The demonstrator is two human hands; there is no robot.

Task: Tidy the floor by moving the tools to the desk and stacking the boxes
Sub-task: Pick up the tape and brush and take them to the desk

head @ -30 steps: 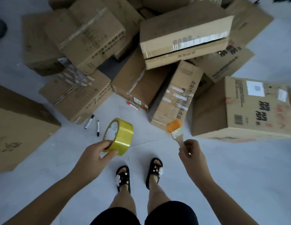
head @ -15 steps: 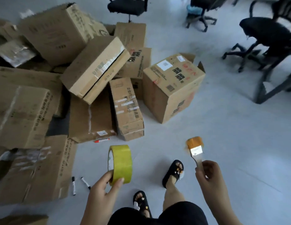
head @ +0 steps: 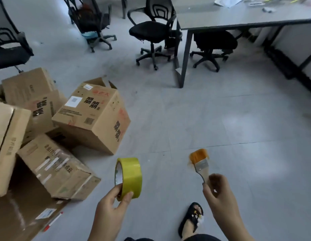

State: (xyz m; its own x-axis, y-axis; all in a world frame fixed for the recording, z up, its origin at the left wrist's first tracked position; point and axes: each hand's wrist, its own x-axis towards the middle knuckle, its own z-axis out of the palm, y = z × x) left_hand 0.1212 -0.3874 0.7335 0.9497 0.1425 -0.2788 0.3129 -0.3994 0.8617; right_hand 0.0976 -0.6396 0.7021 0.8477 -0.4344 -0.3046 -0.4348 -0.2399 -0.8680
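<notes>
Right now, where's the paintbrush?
In the head view, lower right: the right hand grips the paintbrush by its handle, bristles up, beside the yellow tape roll.

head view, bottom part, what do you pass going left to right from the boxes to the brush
taped box → red pen → left hand → yellow tape roll → sandalled foot → brush → right hand

Bare forearms, dark shorts, one black sandal (small decorative charms).
</notes>
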